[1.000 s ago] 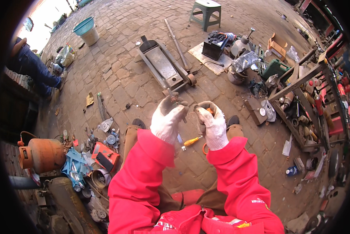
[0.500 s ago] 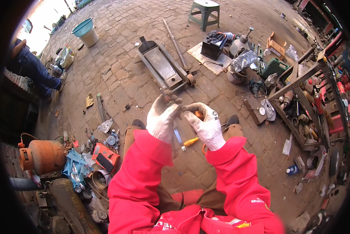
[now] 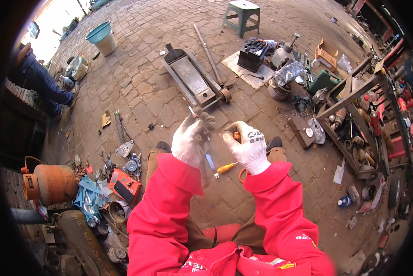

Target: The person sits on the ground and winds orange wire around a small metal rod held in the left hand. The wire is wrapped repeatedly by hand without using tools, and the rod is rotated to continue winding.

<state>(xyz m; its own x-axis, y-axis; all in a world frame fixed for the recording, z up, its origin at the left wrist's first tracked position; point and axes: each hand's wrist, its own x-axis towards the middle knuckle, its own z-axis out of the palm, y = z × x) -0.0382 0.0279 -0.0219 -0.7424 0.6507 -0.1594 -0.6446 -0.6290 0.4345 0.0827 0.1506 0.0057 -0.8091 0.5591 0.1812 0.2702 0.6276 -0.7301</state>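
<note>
White work gloves with grey, dirty fingertips cover both hands. My left hand (image 3: 189, 140) is raised in front of my knees, its fingers pinching a thin metal rod (image 3: 191, 110) whose tip sticks up past them. To its right, my right hand (image 3: 248, 145) is curled around a small orange-brown piece (image 3: 236, 136), mostly hidden by the fingers; its kind I cannot make out. A gap separates the two hands. Below them on the paving lie a screwdriver with a yellow handle (image 3: 225, 168) and a narrow pale-blue strip (image 3: 210, 161). An orange loop (image 3: 242, 175) shows beside my right cuff.
Ahead stands a floor jack (image 3: 192, 78) with a long metal bar (image 3: 207, 53) near it. A car battery (image 3: 252, 57) and a green-legged stool (image 3: 241, 18) are beyond. Tool-filled metal rack (image 3: 353, 103) at right; orange gas cylinder (image 3: 54, 185) and scattered parts at left. A person's legs (image 3: 43, 83) show far left.
My hands have parted: the right moved a little to the right and away from the left. The thin rod now shows in my left fingers.
</note>
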